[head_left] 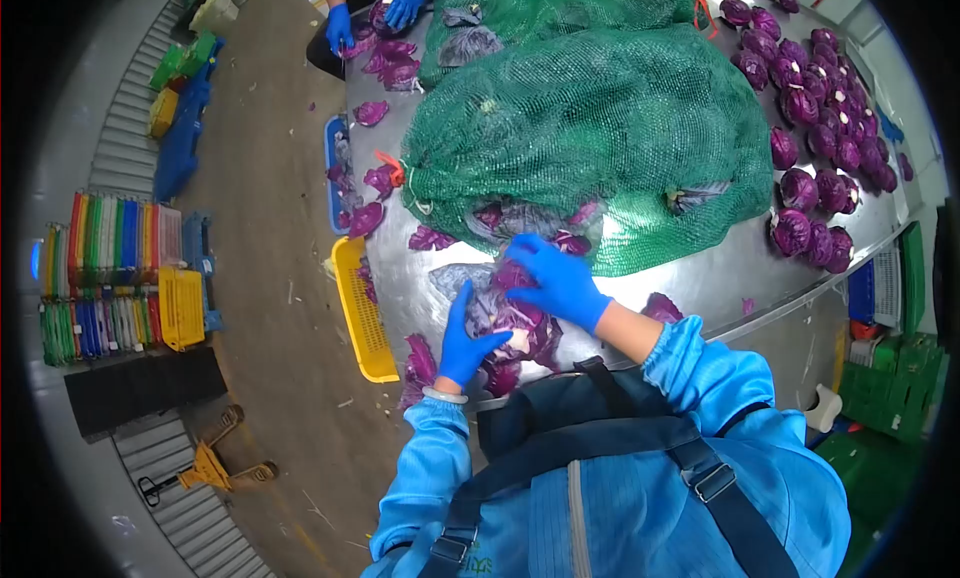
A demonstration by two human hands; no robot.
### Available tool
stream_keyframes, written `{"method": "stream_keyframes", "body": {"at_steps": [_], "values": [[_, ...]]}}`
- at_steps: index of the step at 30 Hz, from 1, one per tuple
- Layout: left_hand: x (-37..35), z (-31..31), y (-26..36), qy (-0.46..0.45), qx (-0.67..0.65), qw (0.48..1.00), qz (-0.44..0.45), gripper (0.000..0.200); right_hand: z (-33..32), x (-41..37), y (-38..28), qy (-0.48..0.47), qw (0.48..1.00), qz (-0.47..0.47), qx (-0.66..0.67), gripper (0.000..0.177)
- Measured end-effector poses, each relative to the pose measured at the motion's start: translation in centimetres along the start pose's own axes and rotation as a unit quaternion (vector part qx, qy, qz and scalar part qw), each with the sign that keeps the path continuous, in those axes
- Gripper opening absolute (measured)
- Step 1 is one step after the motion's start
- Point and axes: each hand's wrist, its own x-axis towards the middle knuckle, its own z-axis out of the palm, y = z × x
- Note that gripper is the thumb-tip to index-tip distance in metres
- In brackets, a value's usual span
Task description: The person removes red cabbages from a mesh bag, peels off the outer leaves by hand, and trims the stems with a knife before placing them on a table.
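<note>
A red cabbage [535,338] with a pale cut stem rests at the near edge of the metal table. My left hand [465,346], in a blue glove, cradles its left side, thumb and fingers spread around it. My right hand [560,281], also gloved, curls at the upper part, with a purple cabbage leaf [511,276] between thumb and fingers. A greyish outer leaf [460,277] sticks out past my left fingertips. Loose purple leaves [418,363] lie beside my left wrist.
Green mesh sacks [590,128] of cabbages cover the table's middle. Several cabbages [825,118] sit at the right. A yellow basket [365,323] and a blue basket [335,168] line the left edge. Another person's gloved hands [405,3] handle a cabbage at the far left.
</note>
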Motion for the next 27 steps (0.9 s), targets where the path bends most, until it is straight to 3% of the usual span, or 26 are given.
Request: {"method": "stream_keyframes", "body": {"at_steps": [1, 3, 5, 6, 7, 9, 11, 14, 16, 19, 20, 23, 24, 25, 27], "values": [[0.0, 0.7, 0.0, 0.056, 0.013, 0.998, 0.002, 0.091, 1.7, -0.8, 0.6, -0.024, 0.997, -0.028, 0.074, 0.055], [0.1, 2.2, 0.2, 0.165, 0.045, 0.985, 0.01, 0.085, 3.8, -1.7, 1.8, -0.016, 0.993, 0.003, 0.113, 0.056], [-0.9, 3.5, 1.0, 0.278, 0.197, 0.938, 0.059, 0.075, 2.4, -0.8, 0.6, -0.024, 0.988, 0.114, 0.103, 0.056], [-1.7, 4.2, 1.5, 0.274, 0.25, 0.928, 0.047, 0.078, 2.2, -0.8, 0.0, -0.03, 0.979, 0.173, 0.101, 0.057], [-2.3, 5.0, 2.2, 0.266, 0.303, 0.914, 0.036, 0.082, 2.7, -1.0, 0.1, -0.013, 0.98, 0.169, 0.101, 0.058], [-2.1, 5.3, 2.2, 0.23, 0.181, 0.956, -0.007, 0.094, 3.3, -1.2, 1.2, 0.023, 0.982, 0.158, 0.098, 0.059], [-1.2, 4.8, 0.2, 0.228, 0.075, 0.97, -0.034, 0.098, 2.7, -1.3, 1.5, 0.02, 0.995, 0.096, 0.035, 0.048], [0.6, 2.8, 1.4, 0.163, 0.038, 0.982, -0.082, 0.098, 0.7, -0.8, 0.5, 0.018, 1.0, -0.012, -0.015, 0.033], [1.0, 2.8, 2.7, 0.146, 0.077, 0.981, -0.1, 0.097, 1.0, -0.6, -0.6, -0.032, 0.998, 0.008, -0.057, 0.033], [1.4, 3.5, 2.3, 0.151, 0.16, 0.975, -0.038, 0.097, 1.7, 0.6, 0.5, -0.044, 0.994, 0.038, -0.094, 0.031], [1.5, 3.8, 3.3, 0.152, 0.157, 0.974, -0.061, 0.098, 2.7, 1.0, 2.1, -0.038, 0.993, 0.054, -0.098, 0.031], [1.0, 4.5, 2.3, 0.106, 0.232, 0.967, 0.028, 0.1, 3.0, 2.7, 6.8, 0.0, 0.991, 0.125, -0.057, 0.033], [0.6, 4.6, 1.9, 0.113, 0.218, 0.967, 0.069, 0.1, 2.6, 2.6, 6.8, 0.001, 0.997, 0.074, -0.026, 0.035], [0.3, 4.1, 1.7, 0.105, 0.162, 0.98, 0.049, 0.102, 2.6, 1.9, 6.2, 0.0, 1.0, 0.027, 0.007, 0.038], [0.1, 2.8, 1.0, 0.082, 0.122, 0.989, 0.032, 0.104, 3.2, 0.8, 5.9, 0.004, 0.997, 0.073, -0.007, 0.048]]}}
